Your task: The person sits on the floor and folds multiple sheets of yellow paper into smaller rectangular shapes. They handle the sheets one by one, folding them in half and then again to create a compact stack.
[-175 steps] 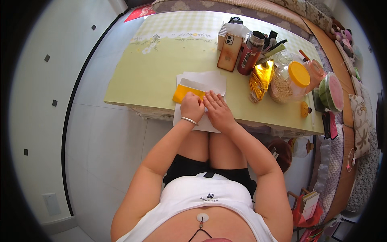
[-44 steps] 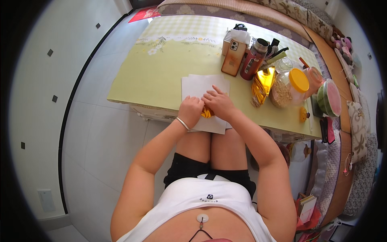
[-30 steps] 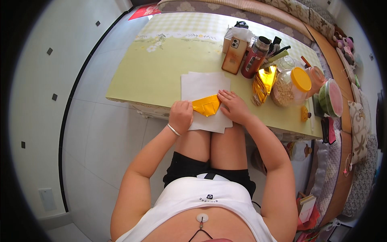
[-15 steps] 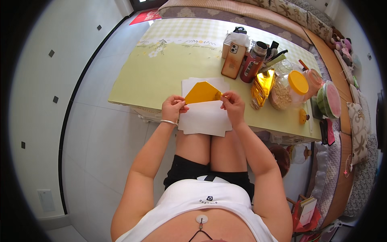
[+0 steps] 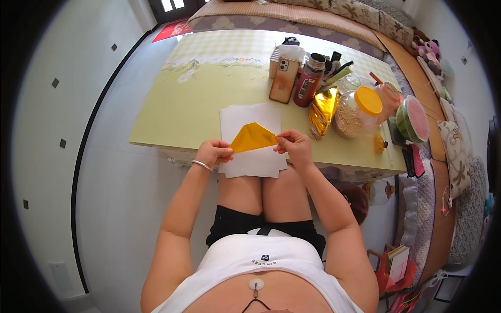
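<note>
Between my two hands a folded sheet of gold paper [image 5: 253,137] is held by its lower left and right corners. My left hand [image 5: 213,152] pinches the left corner, a light bangle on its wrist. At the opposite corner my right hand [image 5: 293,146] grips the paper between thumb and fingers. Beneath lie white paper sheets [image 5: 251,166], partly on the table and partly over its near edge above my thighs. The gold paper has slanted upper sides and a straight lower edge.
On the table [image 5: 172,115], right of the sheets, stand a phone [image 5: 284,81], a red thermos [image 5: 309,81], crumpled gold foil [image 5: 323,110], a yellow-lidded jar [image 5: 350,117] and a covered cut watermelon [image 5: 413,120]. A cushioned sofa [image 5: 451,148] runs along the right.
The gold paper has come nearer to me, held in both hands, and its upper outline has become more pointed. My view has shifted slightly.
</note>
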Motion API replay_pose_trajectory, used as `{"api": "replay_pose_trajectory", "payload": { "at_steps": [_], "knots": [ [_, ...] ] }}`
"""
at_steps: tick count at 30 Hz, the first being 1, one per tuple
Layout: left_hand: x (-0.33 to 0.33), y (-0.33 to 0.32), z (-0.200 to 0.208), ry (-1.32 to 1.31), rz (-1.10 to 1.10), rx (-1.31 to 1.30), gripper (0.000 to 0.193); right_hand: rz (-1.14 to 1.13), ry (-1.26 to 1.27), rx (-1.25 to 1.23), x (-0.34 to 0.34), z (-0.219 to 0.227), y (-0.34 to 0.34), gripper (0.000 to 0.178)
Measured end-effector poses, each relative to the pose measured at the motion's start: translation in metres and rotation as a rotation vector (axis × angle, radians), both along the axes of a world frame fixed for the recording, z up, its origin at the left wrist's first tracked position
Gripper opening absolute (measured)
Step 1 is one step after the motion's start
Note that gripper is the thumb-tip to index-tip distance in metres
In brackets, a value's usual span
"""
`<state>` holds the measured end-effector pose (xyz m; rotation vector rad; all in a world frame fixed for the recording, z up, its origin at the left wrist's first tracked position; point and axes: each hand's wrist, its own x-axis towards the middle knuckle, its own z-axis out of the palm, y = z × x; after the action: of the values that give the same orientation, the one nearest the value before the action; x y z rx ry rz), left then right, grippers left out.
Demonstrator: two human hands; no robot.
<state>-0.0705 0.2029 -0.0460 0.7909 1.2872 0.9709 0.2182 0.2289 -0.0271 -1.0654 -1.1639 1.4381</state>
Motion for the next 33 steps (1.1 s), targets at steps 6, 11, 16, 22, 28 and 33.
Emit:
{"api": "replay_pose_trajectory", "payload": {
  "at_steps": [6, 11, 16, 22, 28, 33],
  "knots": [
    [0.014, 0.021, 0.008, -0.039, -0.166, -0.037, 0.050, -0.041, -0.062, 0.145, 0.026, 0.010, 0.000, 0.007],
    [0.036, 0.032, 0.018, -0.085, -0.088, 0.141, 0.047, -0.157, 0.082, 0.071, 0.045, 0.011, -0.006, 0.008],
    [0.064, 0.025, 0.015, -0.098, -0.029, 0.267, 0.027, -0.294, 0.191, 0.013, 0.053, -0.007, -0.018, 0.008],
    [0.086, 0.019, 0.027, 0.006, 0.089, 0.369, 0.012, -0.359, 0.258, -0.058, 0.053, -0.018, -0.027, 0.009],
    [0.086, 0.018, 0.024, 0.006, 0.079, 0.468, 0.005, -0.350, 0.326, -0.093, 0.054, -0.019, -0.032, 0.010],
    [0.089, 0.015, 0.035, -0.057, 0.057, 0.411, 0.006, -0.354, 0.356, -0.090, 0.058, -0.022, -0.034, 0.010]
  ]
}}
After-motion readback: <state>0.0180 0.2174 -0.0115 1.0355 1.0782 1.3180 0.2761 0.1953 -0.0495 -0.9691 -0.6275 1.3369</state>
